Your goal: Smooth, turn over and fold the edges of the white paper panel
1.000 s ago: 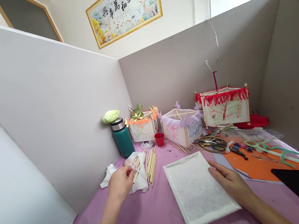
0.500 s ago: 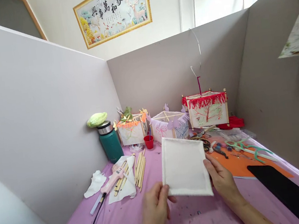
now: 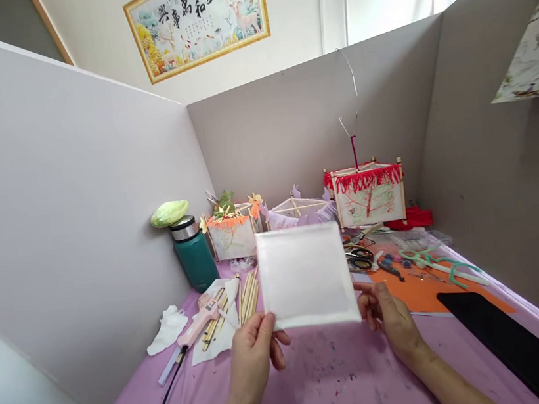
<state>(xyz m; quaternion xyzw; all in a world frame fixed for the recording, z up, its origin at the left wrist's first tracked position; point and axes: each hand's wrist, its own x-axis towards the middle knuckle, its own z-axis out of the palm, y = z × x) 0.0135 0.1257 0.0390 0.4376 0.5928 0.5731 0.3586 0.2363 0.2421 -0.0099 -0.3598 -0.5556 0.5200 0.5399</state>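
A flat white panel with a raised pale border is held upright above the purple cloth. My left hand pinches its lower left corner, the thumb in front. At its lower right edge is my right hand, with curled fingers touching or very near the edge; the exact contact is hard to make out. Behind the panel stands a lantern with purple fringe, partly hidden by it. To the left are wooden sticks and a pink glue gun on white paper.
A green bottle stands at the left. An orange-fringed lantern and a red-fringed lantern stand at the back. Scissors, an orange sheet and a black strip lie at the right.
The panel has moved left and slightly up, and now faces me more squarely. My left hand has shifted left and up with it. The view has tilted slightly.
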